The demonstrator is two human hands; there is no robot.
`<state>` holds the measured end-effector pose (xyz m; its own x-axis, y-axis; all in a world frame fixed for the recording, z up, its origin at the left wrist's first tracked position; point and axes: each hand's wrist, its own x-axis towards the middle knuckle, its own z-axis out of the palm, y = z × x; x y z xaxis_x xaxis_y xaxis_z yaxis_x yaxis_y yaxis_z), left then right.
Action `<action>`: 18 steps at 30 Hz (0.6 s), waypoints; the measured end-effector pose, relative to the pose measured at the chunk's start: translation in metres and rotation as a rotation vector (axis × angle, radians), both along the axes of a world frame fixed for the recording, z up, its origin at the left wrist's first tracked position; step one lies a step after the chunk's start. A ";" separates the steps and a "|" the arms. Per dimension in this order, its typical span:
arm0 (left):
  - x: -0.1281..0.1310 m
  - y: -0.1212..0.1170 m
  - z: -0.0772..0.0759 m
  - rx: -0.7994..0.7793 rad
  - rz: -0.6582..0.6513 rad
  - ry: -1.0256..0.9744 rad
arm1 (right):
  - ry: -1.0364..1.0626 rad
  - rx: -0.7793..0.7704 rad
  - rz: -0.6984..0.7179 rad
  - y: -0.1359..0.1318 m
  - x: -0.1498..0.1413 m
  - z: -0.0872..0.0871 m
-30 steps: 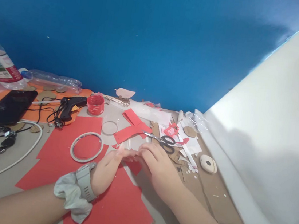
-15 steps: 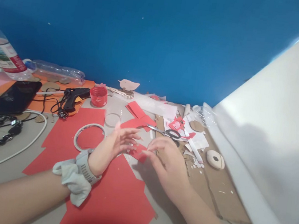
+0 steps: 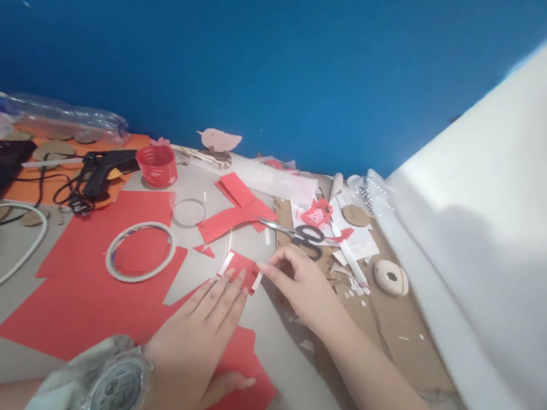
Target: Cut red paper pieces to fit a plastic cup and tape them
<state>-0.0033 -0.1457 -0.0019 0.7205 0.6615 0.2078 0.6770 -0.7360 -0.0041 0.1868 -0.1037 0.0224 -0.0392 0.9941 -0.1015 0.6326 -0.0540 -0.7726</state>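
A small red paper piece (image 3: 242,265) lies near the middle of the table, with a white strip (image 3: 227,263) along its left end and another white strip (image 3: 257,281) at its right end. My left hand (image 3: 204,330) rests flat, fingers stretched, its fingertips on the lower edge of the red piece. Thumb and index finger of my right hand (image 3: 301,282) are pinched together at the top of the right-hand strip. Large red sheets (image 3: 87,315) spread partly under my left hand. Black-handled scissors (image 3: 300,233) lie just beyond my right hand.
A ring-shaped roll (image 3: 112,264) sits on the red sheets at left. Behind it stand a red plastic ring-like cup (image 3: 157,166) and a black glue gun (image 3: 104,172). Cut red strips (image 3: 235,213) lie ahead. Cardboard (image 3: 411,344) with paper scraps and a white rounded object (image 3: 391,278) lies right.
My left hand has come down from the air, turned palm down, onto the small red piece. My right hand stays near its right end. The view has shifted slightly right.
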 end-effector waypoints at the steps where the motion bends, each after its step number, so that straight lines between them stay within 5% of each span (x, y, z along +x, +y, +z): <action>1: -0.001 0.001 -0.002 0.010 -0.010 -0.008 | -0.007 0.011 -0.001 0.000 0.001 -0.001; 18: -0.001 0.006 -0.004 -0.036 -0.063 -0.050 | -0.179 0.119 0.047 0.001 0.001 -0.014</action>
